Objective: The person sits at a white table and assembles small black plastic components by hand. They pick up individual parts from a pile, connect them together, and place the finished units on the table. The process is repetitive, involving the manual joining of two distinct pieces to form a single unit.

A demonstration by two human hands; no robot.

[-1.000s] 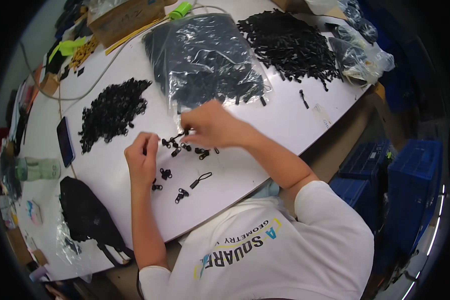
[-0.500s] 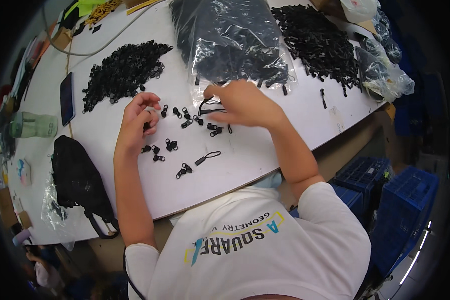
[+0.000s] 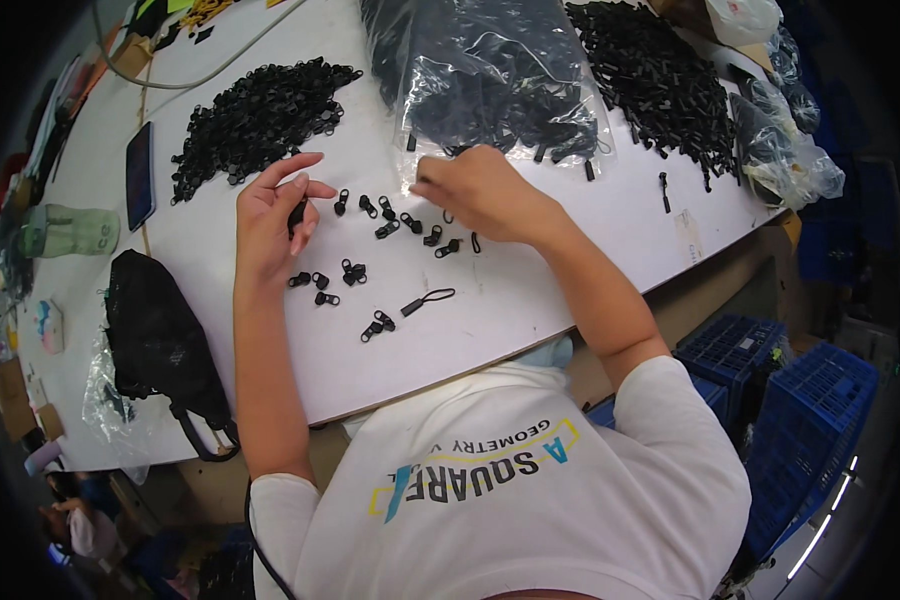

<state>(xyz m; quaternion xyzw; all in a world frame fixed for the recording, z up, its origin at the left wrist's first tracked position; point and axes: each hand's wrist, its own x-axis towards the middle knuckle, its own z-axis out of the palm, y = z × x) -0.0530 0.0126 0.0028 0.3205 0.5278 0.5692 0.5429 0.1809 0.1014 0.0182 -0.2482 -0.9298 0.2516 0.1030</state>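
Observation:
My left hand [image 3: 275, 218] is over the left part of the loose sliders, its index finger stretched out and the other fingers curled round a black zipper slider [image 3: 297, 213], mostly hidden. My right hand [image 3: 485, 195], palm down by the clear bag's near edge, has its fingers closed on black cord zipper pulls; a dark end shows at the fingertips, and how many are held is hidden. Between and below the hands lie several loose zipper sliders [image 3: 386, 229]. One looped cord pull [image 3: 428, 301] rests nearer to me.
A heap of sliders [image 3: 260, 125] lies at the back left, a heap of cord pulls [image 3: 660, 90] at the back right. Between them is a large clear plastic bag [image 3: 500, 80] of black pieces. A phone [image 3: 140, 178], green bottle [image 3: 75, 231] and black bag [image 3: 160, 335] line the left.
My right hand's fingers have closed round the cord pulls that showed between them. My left index finger has straightened toward the right. The whole view has shifted slightly.

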